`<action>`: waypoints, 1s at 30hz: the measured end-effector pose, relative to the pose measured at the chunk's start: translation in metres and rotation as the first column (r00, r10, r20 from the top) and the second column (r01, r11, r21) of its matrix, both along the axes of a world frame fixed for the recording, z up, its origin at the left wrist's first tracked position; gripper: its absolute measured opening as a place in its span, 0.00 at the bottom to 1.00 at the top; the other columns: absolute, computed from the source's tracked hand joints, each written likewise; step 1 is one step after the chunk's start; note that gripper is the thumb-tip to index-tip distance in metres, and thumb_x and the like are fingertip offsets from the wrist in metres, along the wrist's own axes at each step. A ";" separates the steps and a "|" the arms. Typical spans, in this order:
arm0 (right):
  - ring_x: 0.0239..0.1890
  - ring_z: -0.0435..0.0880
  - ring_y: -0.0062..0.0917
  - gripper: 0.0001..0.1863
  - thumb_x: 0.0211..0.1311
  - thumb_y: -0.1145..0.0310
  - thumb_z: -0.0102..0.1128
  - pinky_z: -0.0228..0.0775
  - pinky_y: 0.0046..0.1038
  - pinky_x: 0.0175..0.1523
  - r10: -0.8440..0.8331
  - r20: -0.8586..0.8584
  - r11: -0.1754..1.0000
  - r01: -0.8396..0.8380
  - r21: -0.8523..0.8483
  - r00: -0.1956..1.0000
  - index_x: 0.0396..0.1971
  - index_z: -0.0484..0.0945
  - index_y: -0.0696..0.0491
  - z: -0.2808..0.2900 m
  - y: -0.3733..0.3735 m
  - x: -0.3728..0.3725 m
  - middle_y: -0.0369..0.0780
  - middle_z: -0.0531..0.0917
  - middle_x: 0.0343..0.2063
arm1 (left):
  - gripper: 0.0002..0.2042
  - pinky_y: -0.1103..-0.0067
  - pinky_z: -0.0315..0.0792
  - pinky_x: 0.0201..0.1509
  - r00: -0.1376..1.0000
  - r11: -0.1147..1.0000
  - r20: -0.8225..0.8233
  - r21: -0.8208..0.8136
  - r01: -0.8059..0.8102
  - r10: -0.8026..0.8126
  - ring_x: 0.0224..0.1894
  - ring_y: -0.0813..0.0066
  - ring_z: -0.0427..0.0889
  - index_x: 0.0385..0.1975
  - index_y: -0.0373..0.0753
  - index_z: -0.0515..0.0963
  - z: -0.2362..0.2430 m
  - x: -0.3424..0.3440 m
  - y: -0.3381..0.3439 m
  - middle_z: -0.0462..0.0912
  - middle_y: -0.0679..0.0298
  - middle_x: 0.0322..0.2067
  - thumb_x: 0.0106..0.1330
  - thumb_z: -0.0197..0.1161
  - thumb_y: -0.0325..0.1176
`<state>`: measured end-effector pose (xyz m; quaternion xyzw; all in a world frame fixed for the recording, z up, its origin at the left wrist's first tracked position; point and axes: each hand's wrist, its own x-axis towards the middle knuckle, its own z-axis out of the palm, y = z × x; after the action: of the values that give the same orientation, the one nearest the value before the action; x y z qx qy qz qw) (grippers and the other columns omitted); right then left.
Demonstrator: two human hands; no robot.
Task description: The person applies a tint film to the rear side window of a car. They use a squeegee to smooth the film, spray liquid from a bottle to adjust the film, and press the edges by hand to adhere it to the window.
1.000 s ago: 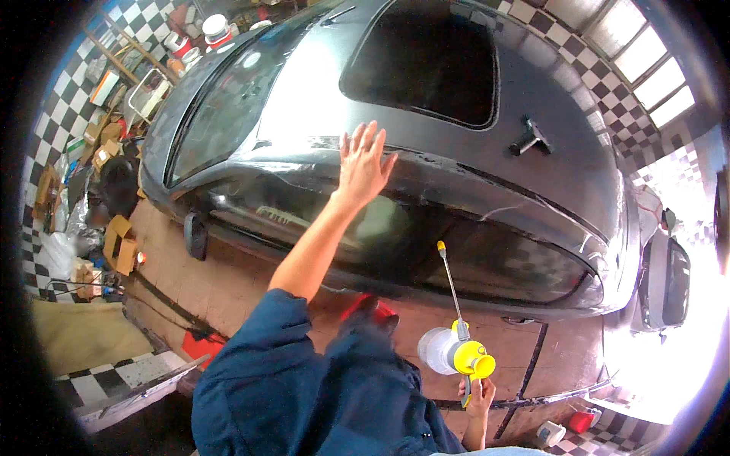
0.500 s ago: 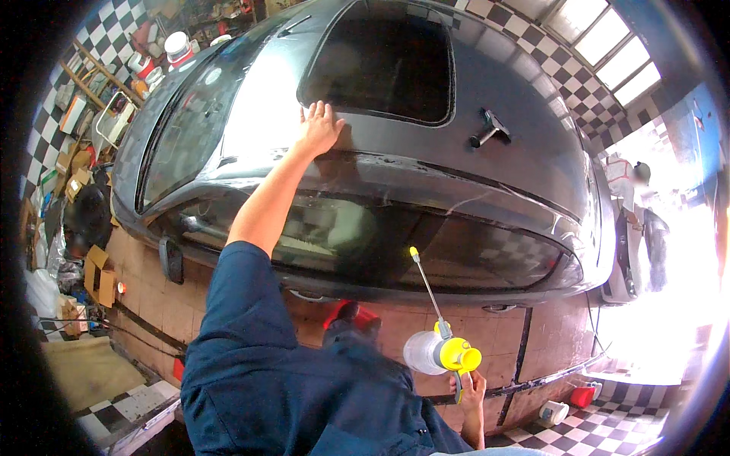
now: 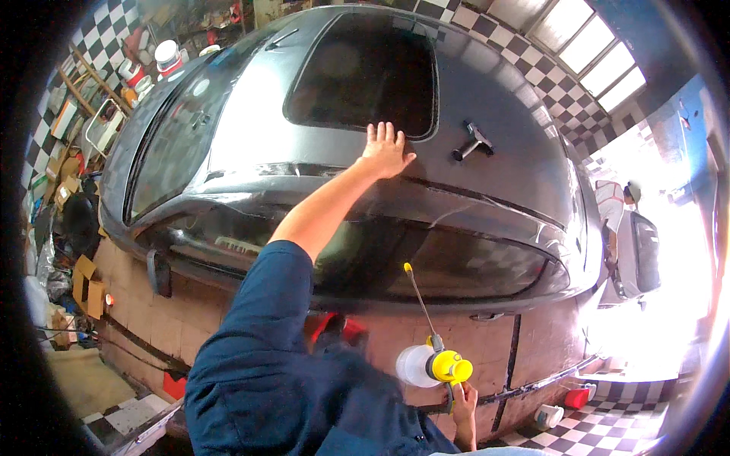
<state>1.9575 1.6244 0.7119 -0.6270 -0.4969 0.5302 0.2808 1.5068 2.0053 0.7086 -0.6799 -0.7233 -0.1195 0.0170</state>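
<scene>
Gently | my left grip (image 3: 385,155) spreads open at the sunroof (image 3: 363,74) edge | right grip (image 3: 465,398) clasps sprayer (image 3: 439,365), nearside of sunroof | light, even touch suits

From where I stand, I can read no word, number or sign anywhere. A pale round patch (image 3: 201,87) shows on the curved glass windscreen (image 3: 171,148) of the dark grey metal car (image 3: 506,178), too blurred to make out any lettering. In the car's dark side window (image 3: 471,266), toward the front, there's a small pale striped patch (image 3: 237,245); I can't tell whether it's print or only a reflection.
</scene>
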 end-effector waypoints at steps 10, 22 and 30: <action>0.14 0.70 0.15 0.19 0.65 0.56 0.47 0.59 0.17 0.18 -0.101 -0.054 0.994 0.098 -0.053 0.993 0.29 0.75 0.59 0.003 -0.013 -0.005 0.34 0.75 0.17 | 0.38 0.61 0.36 0.70 0.990 0.989 0.029 -0.052 0.140 -0.139 0.69 0.48 0.39 0.64 0.29 0.48 0.004 0.041 0.022 0.44 0.47 0.67 0.67 0.34 0.59; 0.16 0.67 0.14 0.14 0.64 0.62 0.48 0.59 0.19 0.20 -0.180 -0.064 0.981 0.174 -0.085 0.982 0.25 0.74 0.57 -0.005 -0.012 -0.002 0.31 0.70 0.16 | 0.43 0.61 0.34 0.70 0.912 0.913 0.049 -0.010 -0.408 0.408 0.70 0.50 0.39 0.63 0.25 0.48 -0.036 -0.146 -0.045 0.43 0.43 0.66 0.64 0.31 0.64; 0.18 0.74 0.18 0.17 0.66 0.55 0.49 0.68 0.19 0.23 -0.129 -0.017 0.992 0.129 0.001 0.991 0.38 0.70 0.56 -0.019 -0.012 0.014 0.37 0.77 0.19 | 0.38 0.58 0.36 0.69 0.859 0.866 0.111 -0.022 -0.500 0.499 0.70 0.52 0.41 0.64 0.29 0.47 -0.041 -0.208 -0.067 0.45 0.47 0.67 0.66 0.36 0.59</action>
<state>1.9719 1.6128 0.6924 -0.6530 -0.4533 0.5157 0.3196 1.2988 1.9383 0.6679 -0.4612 -0.8741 -0.1520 0.0092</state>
